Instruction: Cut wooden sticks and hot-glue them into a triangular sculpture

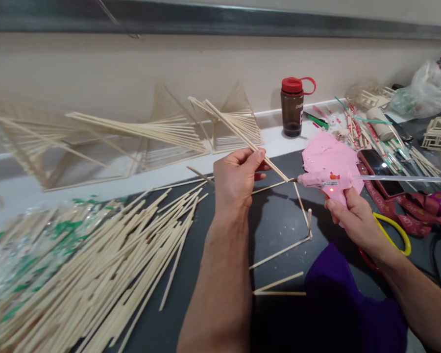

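Observation:
My left hand pinches two slim wooden sticks, which slant down to the right. Their lower ends meet the corner of a stick frame lying on the dark table. In my right hand is a pink hot glue gun with a small orange light lit. Its nozzle is at or very near the lower stick ends; contact is hard to make out. A long clear glue stick juts from its back. One short stick stands upright at another frame corner.
Loose wooden sticks are heaped at left beside plastic wrappers. Finished stick structures line the wall. A red-lidded bottle stands behind. At right lie a phone, yellow-handled scissors and a red lanyard.

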### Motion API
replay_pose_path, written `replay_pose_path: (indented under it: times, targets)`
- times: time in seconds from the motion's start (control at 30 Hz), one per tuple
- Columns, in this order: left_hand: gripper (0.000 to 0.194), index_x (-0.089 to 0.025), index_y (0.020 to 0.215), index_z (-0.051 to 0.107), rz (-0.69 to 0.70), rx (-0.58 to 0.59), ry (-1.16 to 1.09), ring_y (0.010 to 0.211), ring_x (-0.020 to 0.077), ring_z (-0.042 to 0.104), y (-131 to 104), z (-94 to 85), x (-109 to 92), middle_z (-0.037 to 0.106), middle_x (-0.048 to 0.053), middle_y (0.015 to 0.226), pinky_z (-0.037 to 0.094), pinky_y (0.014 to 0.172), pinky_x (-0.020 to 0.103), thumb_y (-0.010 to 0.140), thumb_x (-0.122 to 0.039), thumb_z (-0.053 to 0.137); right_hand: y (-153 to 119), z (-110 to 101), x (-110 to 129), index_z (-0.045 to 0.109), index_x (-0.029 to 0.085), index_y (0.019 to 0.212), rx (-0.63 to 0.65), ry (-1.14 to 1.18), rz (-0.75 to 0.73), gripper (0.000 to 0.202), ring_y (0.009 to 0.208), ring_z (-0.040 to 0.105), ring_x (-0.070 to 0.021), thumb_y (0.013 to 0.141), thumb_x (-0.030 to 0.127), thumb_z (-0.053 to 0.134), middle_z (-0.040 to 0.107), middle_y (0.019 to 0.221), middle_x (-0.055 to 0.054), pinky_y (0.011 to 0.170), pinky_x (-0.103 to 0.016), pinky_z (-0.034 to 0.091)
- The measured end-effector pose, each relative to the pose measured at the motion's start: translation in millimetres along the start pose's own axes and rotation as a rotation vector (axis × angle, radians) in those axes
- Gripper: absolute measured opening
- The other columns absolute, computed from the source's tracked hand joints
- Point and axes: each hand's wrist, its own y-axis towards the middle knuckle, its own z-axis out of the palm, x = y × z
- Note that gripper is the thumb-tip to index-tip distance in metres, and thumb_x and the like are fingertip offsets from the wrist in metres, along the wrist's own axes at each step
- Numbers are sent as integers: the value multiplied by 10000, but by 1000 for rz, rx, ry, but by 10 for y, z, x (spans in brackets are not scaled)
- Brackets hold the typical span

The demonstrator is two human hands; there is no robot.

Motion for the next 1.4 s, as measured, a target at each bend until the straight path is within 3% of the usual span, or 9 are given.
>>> replay_pose_path:
  times: [0.23, 0.33, 0.5, 0.63, 0.8, 0.9, 1.0, 1.17, 1.4]
  targets:
    - [236, -120, 807, 731, 4, 18, -23, 672, 166, 711, -13, 35, 3, 715, 37, 708, 544, 532, 211, 763, -351, 711, -53, 14, 112, 530, 307, 833, -98, -74, -78, 163, 519, 482, -178, 862, 426, 637, 548, 594, 16, 503, -349, 406]
    - [216, -127, 767, 725, 17, 19, -61, 643, 156, 700, -16, 42, -13, 702, 30, 671, 518, 503, 192, 756, -342, 709, -61, 20, 246, 558, 290, 900, -221, 78, -100, 140, 531, 500, -153, 884, 402, 641, 598, 681, 18, 486, -317, 416]
    - [183, -144, 697, 703, 47, 49, -132, 584, 128, 669, -22, 49, -33, 679, 16, 621, 481, 464, 162, 732, -323, 723, -135, -92, 630, 589, 234, 900, -489, 344, -296, 135, 568, 540, -101, 869, 317, 691, 659, 826, 17, 506, -260, 459]
    - [181, -149, 698, 705, 57, 70, -173, 574, 127, 665, -25, 74, -33, 666, 13, 602, 479, 456, 160, 731, -323, 744, -263, -79, 1020, 634, 222, 912, -450, 454, -403, 6, 541, 546, -86, 912, 217, 638, 670, 822, 14, 489, -255, 433]
    - [181, -160, 664, 684, 62, 104, -210, 563, 130, 664, -30, 141, -11, 664, 11, 596, 473, 452, 166, 738, -308, 756, -284, 349, 1345, 563, 241, 889, -317, 650, -436, 88, 506, 517, -75, 926, 284, 630, 666, 829, 15, 421, -247, 366]
    - [226, -170, 621, 652, 103, 110, -236, 559, 132, 659, -32, 155, -4, 665, 8, 593, 484, 461, 180, 744, -324, 762, -246, 599, 1284, 519, 252, 894, -257, 692, -438, 141, 491, 474, -66, 924, 340, 626, 629, 795, 29, 432, -245, 375]
    - [247, -172, 617, 651, 113, 106, -250, 553, 133, 656, -27, 124, -26, 662, 3, 585, 480, 451, 179, 728, -354, 777, -206, 686, 1053, 531, 253, 923, -203, 674, -436, 173, 484, 475, -67, 911, 390, 636, 643, 785, 30, 435, -243, 388]
    - [295, -151, 714, 714, 84, 98, -284, 577, 137, 676, -26, 54, -91, 704, 28, 654, 474, 445, 172, 661, -425, 809, -169, 551, 729, 554, 243, 899, -210, 679, -459, 109, 461, 495, -56, 890, 292, 651, 688, 803, 39, 406, -212, 377]
    - [318, -148, 712, 717, 85, 111, -260, 597, 148, 688, -45, 69, -101, 700, 33, 651, 480, 445, 174, 640, -443, 810, -256, 418, 744, 576, 254, 950, -239, 589, -547, 81, 475, 519, -78, 921, 327, 599, 694, 823, 15, 416, -232, 411]
